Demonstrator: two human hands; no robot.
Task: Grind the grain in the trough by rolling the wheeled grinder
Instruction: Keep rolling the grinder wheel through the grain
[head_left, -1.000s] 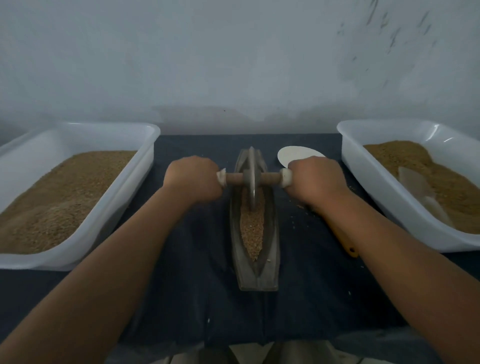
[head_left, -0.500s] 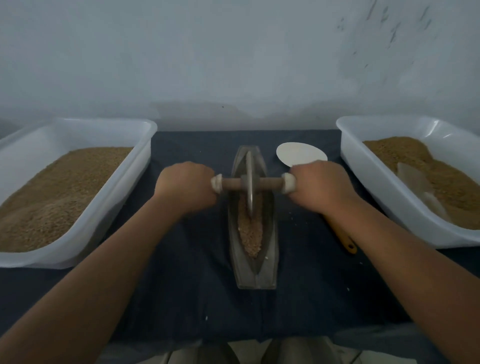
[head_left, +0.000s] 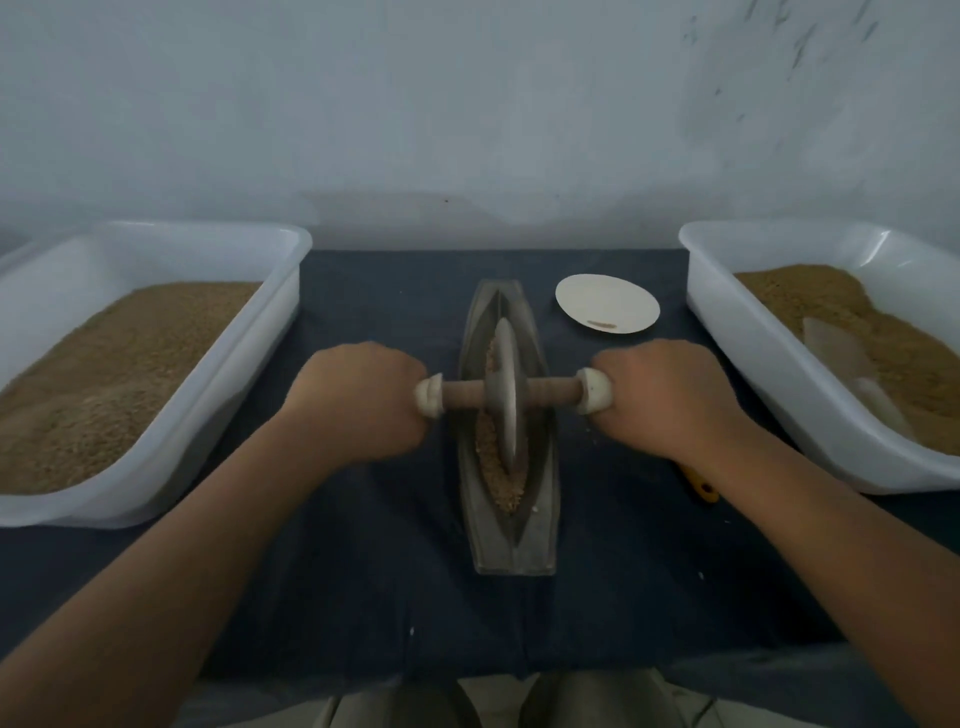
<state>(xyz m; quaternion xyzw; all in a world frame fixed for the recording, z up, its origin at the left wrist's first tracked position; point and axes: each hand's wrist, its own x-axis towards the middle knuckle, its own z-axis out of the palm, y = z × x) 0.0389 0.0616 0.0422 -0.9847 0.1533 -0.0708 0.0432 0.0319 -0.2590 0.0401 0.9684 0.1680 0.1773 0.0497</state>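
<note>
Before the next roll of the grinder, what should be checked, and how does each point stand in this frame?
1. Left hand grips one handle end of the grinder: ok.
2. Right hand grips the other handle end: ok.
3. Wheel sits in the groove of the trough: ok.
4. Grain lies in the trough on the near side of the wheel, ready to roll over: ok.
5. Trough secured against sliding on the cloth: cannot tell.
</note>
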